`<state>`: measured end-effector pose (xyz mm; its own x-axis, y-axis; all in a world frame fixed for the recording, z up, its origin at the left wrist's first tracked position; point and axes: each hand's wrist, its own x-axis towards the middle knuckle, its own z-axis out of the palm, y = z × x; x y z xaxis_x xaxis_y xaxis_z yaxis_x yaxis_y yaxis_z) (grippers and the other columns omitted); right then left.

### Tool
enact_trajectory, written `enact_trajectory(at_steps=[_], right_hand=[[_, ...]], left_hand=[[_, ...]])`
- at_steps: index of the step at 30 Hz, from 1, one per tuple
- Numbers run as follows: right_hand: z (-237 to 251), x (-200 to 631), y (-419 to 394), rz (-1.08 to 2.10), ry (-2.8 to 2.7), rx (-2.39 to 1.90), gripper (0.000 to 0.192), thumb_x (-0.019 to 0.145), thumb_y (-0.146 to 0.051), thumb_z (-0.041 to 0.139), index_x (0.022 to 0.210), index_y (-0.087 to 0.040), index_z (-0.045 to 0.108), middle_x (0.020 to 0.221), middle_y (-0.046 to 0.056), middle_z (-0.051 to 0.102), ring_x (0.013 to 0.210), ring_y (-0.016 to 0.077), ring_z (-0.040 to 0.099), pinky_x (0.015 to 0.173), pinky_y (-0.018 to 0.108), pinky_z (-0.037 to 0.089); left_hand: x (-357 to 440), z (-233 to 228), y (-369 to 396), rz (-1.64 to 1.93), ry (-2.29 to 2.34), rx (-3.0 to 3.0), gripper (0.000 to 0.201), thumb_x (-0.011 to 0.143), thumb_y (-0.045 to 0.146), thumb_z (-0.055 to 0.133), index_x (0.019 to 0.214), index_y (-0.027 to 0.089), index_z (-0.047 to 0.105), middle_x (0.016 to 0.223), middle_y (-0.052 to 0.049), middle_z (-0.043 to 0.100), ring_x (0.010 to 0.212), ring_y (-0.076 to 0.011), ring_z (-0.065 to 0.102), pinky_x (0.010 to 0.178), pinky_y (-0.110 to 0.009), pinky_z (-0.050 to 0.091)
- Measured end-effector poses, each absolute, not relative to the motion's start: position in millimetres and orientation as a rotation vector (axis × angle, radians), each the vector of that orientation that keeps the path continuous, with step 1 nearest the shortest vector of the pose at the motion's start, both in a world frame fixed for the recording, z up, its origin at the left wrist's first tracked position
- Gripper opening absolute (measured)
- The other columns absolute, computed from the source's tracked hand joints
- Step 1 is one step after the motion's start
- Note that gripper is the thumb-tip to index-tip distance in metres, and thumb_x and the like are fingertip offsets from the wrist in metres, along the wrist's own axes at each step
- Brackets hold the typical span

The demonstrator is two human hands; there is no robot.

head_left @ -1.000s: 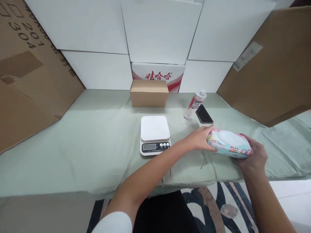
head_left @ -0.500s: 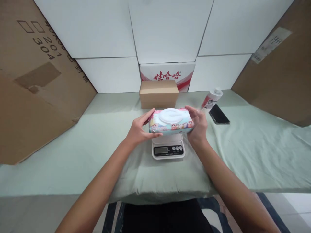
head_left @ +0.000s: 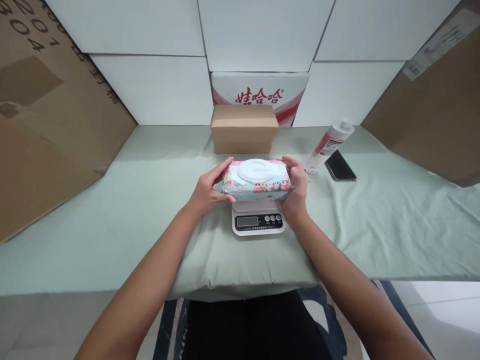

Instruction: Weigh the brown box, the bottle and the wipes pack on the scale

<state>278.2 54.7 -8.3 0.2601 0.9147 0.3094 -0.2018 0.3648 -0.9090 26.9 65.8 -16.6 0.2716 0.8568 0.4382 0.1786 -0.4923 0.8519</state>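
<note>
A pack of wet wipes [head_left: 257, 180], pink and light blue with a white oval lid, lies flat on top of a white kitchen scale [head_left: 258, 221]. My left hand [head_left: 207, 187] grips the pack's left end and my right hand [head_left: 295, 187] grips its right end. The scale's display and buttons show just below the pack; its platform is hidden under it.
A small brown cardboard box [head_left: 244, 128] stands behind the scale, before a white carton with red print [head_left: 260, 92]. A white tube with a red label [head_left: 328, 146] and a black phone [head_left: 340, 165] lie at the right. Large cardboard sheets [head_left: 45, 115] lean on both sides of the green-covered table [head_left: 112, 210].
Both hands carried the pack of wipes from the table's right side over to the scale and lowered it onto the platform.
</note>
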Motion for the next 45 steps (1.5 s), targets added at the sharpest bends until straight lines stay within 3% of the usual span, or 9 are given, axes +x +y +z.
enact_trajectory(at_steps=[6, 12, 17, 25, 29, 33, 37, 41, 45], right_hand=[[-6, 300, 61, 0.831, -1.119, -0.928, 0.045, 0.092, -0.061, 0.059, 0.119, -0.027, 0.068, 0.127, 0.008, 0.074, 0.122, 0.0278, 0.069, 0.113, 0.049, 0.051], [-4, 305, 55, 0.726, -1.435, -0.965, 0.057, 0.09, -0.067, 0.064, 0.132, -0.029, 0.066, 0.137, 0.008, 0.071, 0.129, 0.0327, 0.063, 0.114, 0.053, 0.048], [-4, 314, 50, 0.495, -1.623, -1.076, 0.072, 0.086, -0.076, 0.065, 0.141, -0.029, 0.063, 0.142, 0.01, 0.067, 0.131, 0.0381, 0.057, 0.118, 0.06, 0.039], [-7, 313, 52, 0.581, -1.575, -0.983, 0.068, 0.086, -0.074, 0.069, 0.136, -0.028, 0.066, 0.123, 0.009, 0.068, 0.109, 0.0313, 0.064, 0.098, 0.049, 0.055], [6, 316, 39, 0.487, -1.504, -1.0, 0.06, 0.091, -0.072, 0.061, 0.128, -0.026, 0.07, 0.12, 0.009, 0.07, 0.105, 0.0299, 0.067, 0.09, 0.045, 0.057], [25, 364, 9, 0.315, -1.43, -1.085, 0.056, 0.094, -0.066, 0.054, 0.128, -0.025, 0.072, 0.125, 0.01, 0.074, 0.113, 0.033, 0.068, 0.099, 0.051, 0.056], [22, 451, -16, 0.218, -1.28, -1.21, 0.049, 0.09, -0.059, 0.055, 0.12, -0.028, 0.078, 0.114, 0.012, 0.076, 0.11, 0.0393, 0.068, 0.107, 0.064, 0.049], [0, 520, -20, 0.207, -1.198, -1.364, 0.045, 0.082, -0.059, 0.058, 0.108, -0.029, 0.078, 0.113, 0.014, 0.074, 0.112, 0.0435, 0.066, 0.109, 0.072, 0.044], [-20, 539, -16, 0.257, -1.108, -1.502, 0.04, 0.078, -0.049, 0.061, 0.105, -0.024, 0.077, 0.114, 0.016, 0.074, 0.116, 0.0451, 0.065, 0.11, 0.07, 0.045]], left_hand=[[17, -17, 65, 1.162, 0.94, 1.887, 0.148, 0.039, 0.077, 0.096, 0.167, 0.028, 0.042, 0.17, -0.021, 0.044, 0.157, -0.046, 0.043, 0.131, -0.056, 0.039], [19, -19, 62, 1.112, 1.027, 2.0, 0.15, 0.04, 0.072, 0.099, 0.169, 0.029, 0.035, 0.169, -0.02, 0.046, 0.157, -0.0466, 0.043, 0.129, -0.058, 0.04], [24, -19, 59, 1.078, 1.107, 2.027, 0.139, 0.054, 0.064, 0.099, 0.171, 0.032, 0.031, 0.167, -0.016, 0.049, 0.153, -0.0422, 0.05, 0.125, -0.053, 0.046], [31, -22, 61, 1.218, 1.082, 2.077, 0.127, 0.056, 0.065, 0.097, 0.165, 0.032, 0.042, 0.151, -0.015, 0.063, 0.135, -0.0379, 0.064, 0.113, -0.051, 0.054], [48, -8, 55, 1.31, 0.992, 2.154, 0.117, 0.063, 0.069, 0.093, 0.164, 0.034, 0.044, 0.148, -0.014, 0.064, 0.135, -0.0366, 0.064, 0.113, -0.05, 0.055], [106, 17, 38, 1.258, 0.863, 2.208, 0.12, 0.068, 0.073, 0.088, 0.168, 0.031, 0.036, 0.157, -0.016, 0.055, 0.147, -0.038, 0.054, 0.122, -0.05, 0.049], [193, 29, 24, 0.936, 0.722, 2.151, 0.12, 0.08, 0.072, 0.078, 0.173, 0.031, 0.016, 0.166, -0.02, 0.04, 0.154, -0.0397, 0.046, 0.122, -0.053, 0.048], [262, 23, 27, 0.675, 0.701, 2.109, 0.116, 0.088, 0.058, 0.076, 0.174, 0.029, 0.004, 0.173, -0.022, 0.026, 0.154, -0.0422, 0.045, 0.12, -0.055, 0.048], [296, 19, 32, 0.457, 0.847, 2.167, 0.109, 0.092, 0.036, 0.074, 0.174, 0.018, 0.005, 0.175, -0.029, 0.021, 0.163, -0.0424, 0.032, 0.123, -0.054, 0.044]])
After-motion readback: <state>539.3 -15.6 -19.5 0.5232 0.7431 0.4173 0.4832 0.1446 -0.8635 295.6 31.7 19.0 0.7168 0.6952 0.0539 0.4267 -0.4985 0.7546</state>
